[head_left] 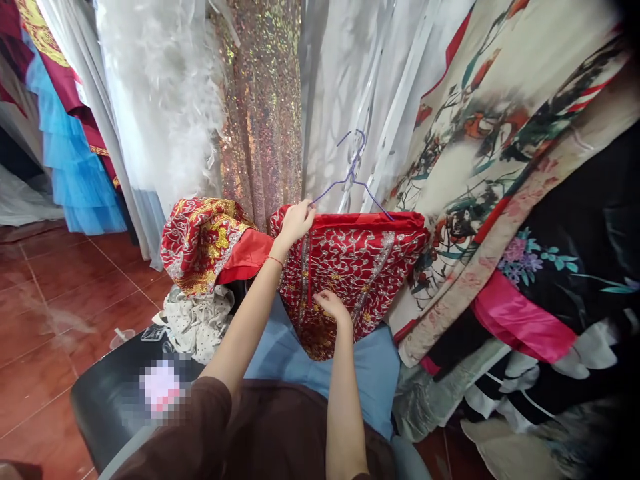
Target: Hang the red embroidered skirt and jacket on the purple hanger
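Gripping the upper edge of a red embroidered garment [345,257], the left hand [296,225] is closed, its fingers beside one end of a purple hanger [353,179]. Whether they also pinch the hanger itself, I cannot tell. Below and to the right of that grip, the right hand [331,307] is curled in front of the garment's silver-patterned face, close to a thin red strip [309,273]; whether it has hold of anything is unclear.

The hanger stands at the garment's top edge, its hook up and its other end reaching the red cloth to the right of the left hand's grip. So hanger and garment are together, but the join looks unfinished to me: the fastening does not show, and the lower part of the garment lies on blue cloth [377,363] beneath the grip instead of hanging clear.

Just left of the left hand sits a red-and-gold piece [200,233], bunched up, with no hanger visible on it. Below this, farther from the grip, are spotted white fabric [197,323] and a black seat [100,383]. Beyond the grip hang sequinned cloth [263,100] and, to the right, a floral garment [450,167].
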### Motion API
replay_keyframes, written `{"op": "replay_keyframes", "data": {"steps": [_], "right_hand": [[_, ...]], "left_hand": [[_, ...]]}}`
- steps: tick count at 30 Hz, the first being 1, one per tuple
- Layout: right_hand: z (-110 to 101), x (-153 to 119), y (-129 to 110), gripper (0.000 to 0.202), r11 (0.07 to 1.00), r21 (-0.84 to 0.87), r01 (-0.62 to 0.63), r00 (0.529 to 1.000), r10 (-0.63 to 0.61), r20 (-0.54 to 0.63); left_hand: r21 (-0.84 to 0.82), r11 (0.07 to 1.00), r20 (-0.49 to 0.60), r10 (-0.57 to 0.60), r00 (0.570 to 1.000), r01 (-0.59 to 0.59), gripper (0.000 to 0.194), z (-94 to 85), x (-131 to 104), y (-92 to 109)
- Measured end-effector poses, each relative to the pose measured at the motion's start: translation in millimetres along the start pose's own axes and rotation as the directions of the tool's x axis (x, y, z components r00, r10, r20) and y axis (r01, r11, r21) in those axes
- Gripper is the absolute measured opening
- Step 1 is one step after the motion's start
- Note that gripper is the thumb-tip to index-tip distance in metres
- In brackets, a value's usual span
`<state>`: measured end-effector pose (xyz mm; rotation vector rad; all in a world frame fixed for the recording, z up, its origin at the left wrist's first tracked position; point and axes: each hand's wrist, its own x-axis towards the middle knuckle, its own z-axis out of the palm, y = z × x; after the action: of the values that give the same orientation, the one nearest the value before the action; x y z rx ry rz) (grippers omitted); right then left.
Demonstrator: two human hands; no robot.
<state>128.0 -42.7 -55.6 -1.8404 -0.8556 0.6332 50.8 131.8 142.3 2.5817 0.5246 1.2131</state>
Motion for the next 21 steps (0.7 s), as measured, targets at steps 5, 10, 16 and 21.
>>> {"op": "replay_keyframes", "data": {"steps": [5, 10, 16, 21], "right_hand": [[5.8, -8.7, -17.9, 0.017, 0.998, -0.016, 0.066, 0.998, -0.066, 0.019], [11.1, -3.3, -68.2, 0.016, 0.924, 0.167, 0.343, 0.912, -0.285, -0.295], [14.0, 23.8, -152.2, 0.029, 0.887, 0.162, 0.432, 0.805, -0.298, -0.512], [8.0, 36.7, -167.3, 0.016, 0.887, 0.105, 0.450, 0.793, -0.343, -0.503]], "left_hand": [[-0.005, 1.000, -0.012, 0.002, 1.000, -0.002, 0.025, -1.3, -2.3, 2.4], [-0.019, 1.000, -0.014, 0.010, 1.000, -0.010, 0.028, -0.8, -1.0, 0.9], [-0.109, 0.994, 0.065, 0.034, 0.997, -0.027, 0.041, -10.8, 3.4, -6.9], [-0.143, 0.989, 0.160, 0.056, 0.986, -0.033, 0.055, -20.4, 4.7, -13.0]]}}
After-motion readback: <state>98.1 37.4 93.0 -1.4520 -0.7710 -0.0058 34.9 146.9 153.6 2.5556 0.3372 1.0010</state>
